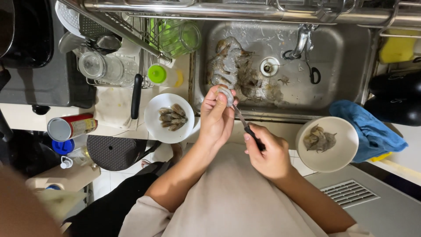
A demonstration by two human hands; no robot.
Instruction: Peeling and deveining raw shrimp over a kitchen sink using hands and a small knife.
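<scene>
A raw grey shrimp [226, 94] is pinched between the thumb and curled fingers of the left hand [215, 117], held up just over the near rim of the steel sink [342, 52]. The right hand [268, 153] is closed around the dark handle of a small knife [244, 123], whose thin blade is pointed up and to the left, with its tip at or just beside the shrimp.

A heap of unpeeled shrimp [234, 70] is seen lying in the sink basin, left of the drain [269, 66] and below the tap [302, 39]. On the tabletop at the sink's left edge a white bowl [153, 125] is set, with several shrimp in it; at the sink's near right corner a second white bowl [346, 149] is set, holding a small pile of what look like shells or scraps. A crumpled blue cloth [372, 129] is laid just right of that bowl, touching or almost touching its rim.

Further left, a dish rack [127, 52] crowded with glasses and a green tumbler is placed along the far edge, with a green-capped bottle [164, 75] and a black-handled utensil [136, 95] just before it. A red can [72, 126] is lying on its side near the left edge. Nothing is found between the hands and either bowl.
</scene>
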